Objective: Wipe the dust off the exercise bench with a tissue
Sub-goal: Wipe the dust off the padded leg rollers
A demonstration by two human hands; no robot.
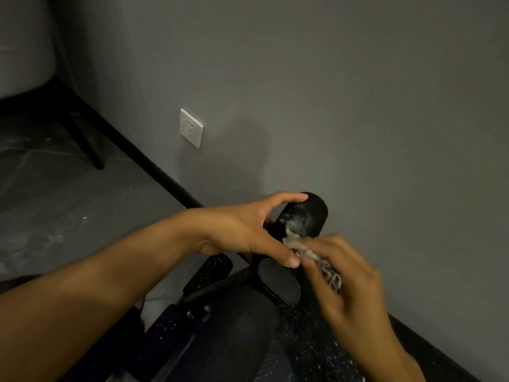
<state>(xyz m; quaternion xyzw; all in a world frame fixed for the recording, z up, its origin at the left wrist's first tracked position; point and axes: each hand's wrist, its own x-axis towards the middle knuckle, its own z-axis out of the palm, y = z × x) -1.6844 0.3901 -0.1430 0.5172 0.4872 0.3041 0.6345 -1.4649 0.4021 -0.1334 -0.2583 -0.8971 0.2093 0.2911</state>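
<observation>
Your left hand (248,232) grips the foam roller (300,216) to steady it, while your right hand (349,282) pinches the crumpled tissue (308,252) against its dusty patch.

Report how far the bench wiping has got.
Done: nothing looks clean yet. In hand: the left hand steadies the top foam roller, which shows a pale dust smear, while the right hand presses a soiled tissue against it. Left: the lower roller and the frame, both speckled with dust.
</observation>
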